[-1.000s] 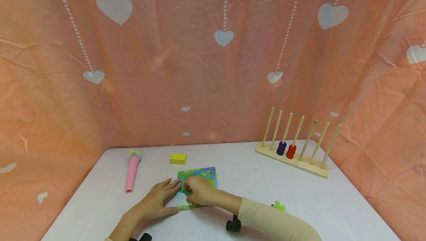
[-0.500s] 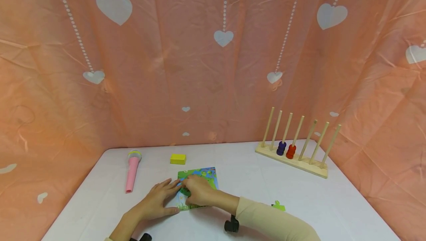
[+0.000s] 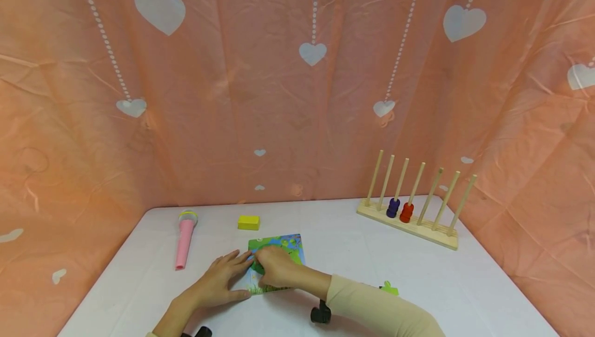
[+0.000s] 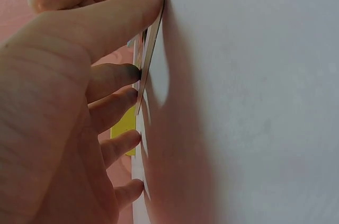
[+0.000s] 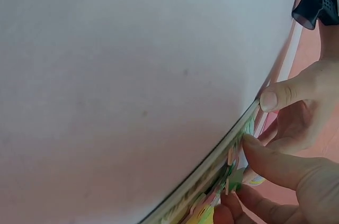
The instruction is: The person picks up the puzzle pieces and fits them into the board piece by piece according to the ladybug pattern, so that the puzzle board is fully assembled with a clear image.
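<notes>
A colourful puzzle board (image 3: 294,244) with a blue and green picture lies on the table. My left hand (image 3: 222,281) spreads along its left side, fingers fairly straight; the thumb (image 4: 143,2) touches the near edge of the board. Over the middle of the board, my right hand (image 3: 279,269) pinches a small green puzzle piece (image 5: 236,179) between thumb and fingers, close to the board's surface. In the head view, the right hand covers much of the picture, and whether the piece sits in its recess cannot be told.
A pink toy microphone (image 3: 185,241) lies to the left. Behind the board sits a yellow block (image 3: 248,223). At the back right stands a wooden peg rack (image 3: 409,226) with purple and red beads. A light-green puzzle piece (image 3: 390,289) lies beyond the right sleeve.
My right hand and forearm have shifted slightly left over the board, its fingers still at the green piece. The left hand and the board keep their places.
</notes>
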`<state>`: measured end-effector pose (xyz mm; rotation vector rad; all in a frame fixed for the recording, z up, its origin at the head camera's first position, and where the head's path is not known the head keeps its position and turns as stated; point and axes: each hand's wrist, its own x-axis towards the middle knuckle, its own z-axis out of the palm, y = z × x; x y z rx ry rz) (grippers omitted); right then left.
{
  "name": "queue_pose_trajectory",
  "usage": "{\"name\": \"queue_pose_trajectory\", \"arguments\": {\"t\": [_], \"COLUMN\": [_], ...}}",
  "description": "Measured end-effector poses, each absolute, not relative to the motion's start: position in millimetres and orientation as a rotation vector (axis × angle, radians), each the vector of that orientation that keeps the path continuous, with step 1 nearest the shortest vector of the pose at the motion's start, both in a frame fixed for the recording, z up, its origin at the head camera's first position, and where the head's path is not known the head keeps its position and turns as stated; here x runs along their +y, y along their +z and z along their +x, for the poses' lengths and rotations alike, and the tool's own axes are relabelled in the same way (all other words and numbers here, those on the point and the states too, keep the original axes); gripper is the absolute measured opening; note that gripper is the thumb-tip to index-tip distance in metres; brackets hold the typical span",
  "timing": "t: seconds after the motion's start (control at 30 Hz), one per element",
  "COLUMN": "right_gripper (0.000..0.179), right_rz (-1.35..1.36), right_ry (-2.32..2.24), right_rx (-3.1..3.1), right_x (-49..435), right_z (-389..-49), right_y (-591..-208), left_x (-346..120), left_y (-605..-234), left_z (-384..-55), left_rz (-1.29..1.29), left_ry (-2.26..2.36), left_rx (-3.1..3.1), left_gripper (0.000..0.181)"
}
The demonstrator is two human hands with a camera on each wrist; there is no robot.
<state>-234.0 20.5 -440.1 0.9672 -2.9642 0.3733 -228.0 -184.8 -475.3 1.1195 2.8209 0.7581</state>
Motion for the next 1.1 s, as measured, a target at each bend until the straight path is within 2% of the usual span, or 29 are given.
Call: {"name": "queue_pose_trajectory", "arguments": {"t": [0.57,1.1], "right_gripper": [0.042,0.042], "right_rz": [0.851,0.925], "right_ry": [0.332,0.391], "right_rx": [-3.033,-3.018], "right_x": [18.2,21.8], "right_z": [-233.8,-235.0], "right_y": [-441.1,-440.4], "left_x": [-183.5,-183.7], "left_y": [-473.6,-473.9], "left_z": [-226.6,-227.4], "left_rz": [1.085,1.092], "left_ry": [0.752,0.734], "left_rx": [2.815,2.82], "left_gripper": [0.078,0.079]}}
